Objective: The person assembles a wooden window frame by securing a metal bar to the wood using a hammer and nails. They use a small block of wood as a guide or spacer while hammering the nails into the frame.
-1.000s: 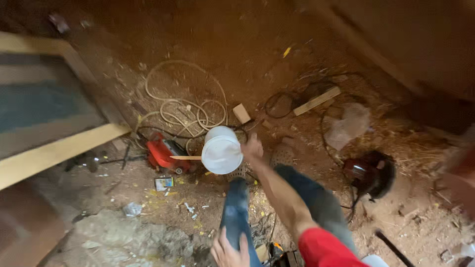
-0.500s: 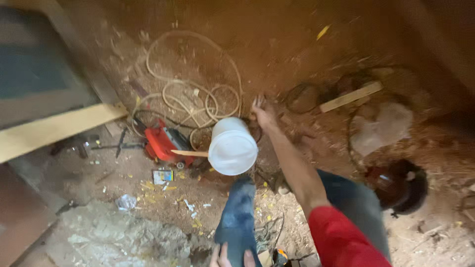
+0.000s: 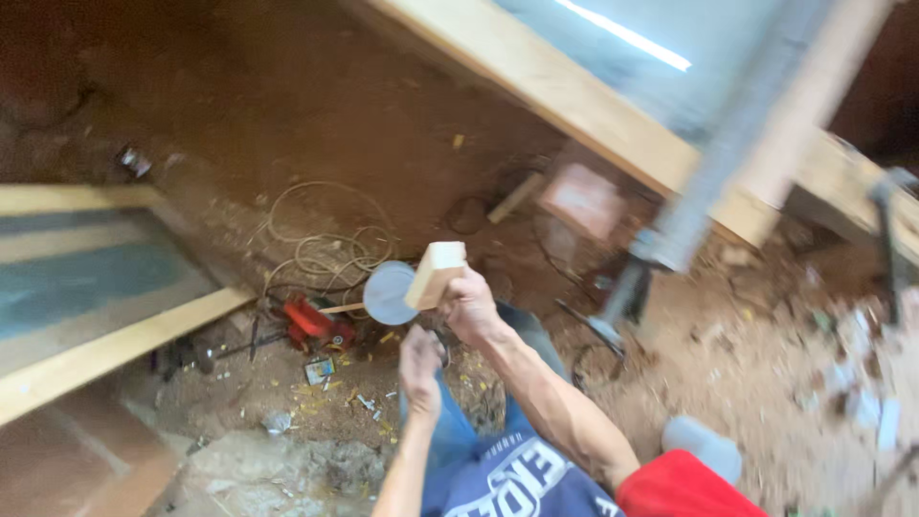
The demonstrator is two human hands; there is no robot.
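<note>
Wooden block (image 3: 436,274), pale and short, gripped in the right hand (image 3: 471,308), fingers (image 3: 458,287) wrapped tight around its lower end. Held up in the air, tilted a little, well above the dirt floor (image 3: 287,105).

Left hand (image 3: 421,369) just below the block and a bit to the left, lifted up, touching nothing. Fingers curled in loosely, but too blurry to tell more.

Round white bucket (image 3: 388,292) right behind the block, its edge peeking out on the left side. Red tool (image 3: 311,324) on the ground to the left of the block, past the bucket. Loops of pale cord (image 3: 325,239) lying in the dirt above and to the left of the block.

Long pale wood beam (image 3: 574,105) running across the top, up and to the right of the block. Grey metal post (image 3: 708,163), blurry, leaning to the right of the block. Another light wood plank (image 3: 105,354) far off to the left of the block, low down. Blue jeans knee (image 3: 522,330) just under the right hand. Red sleeve (image 3: 684,488) at the bottom, well below the block.
</note>
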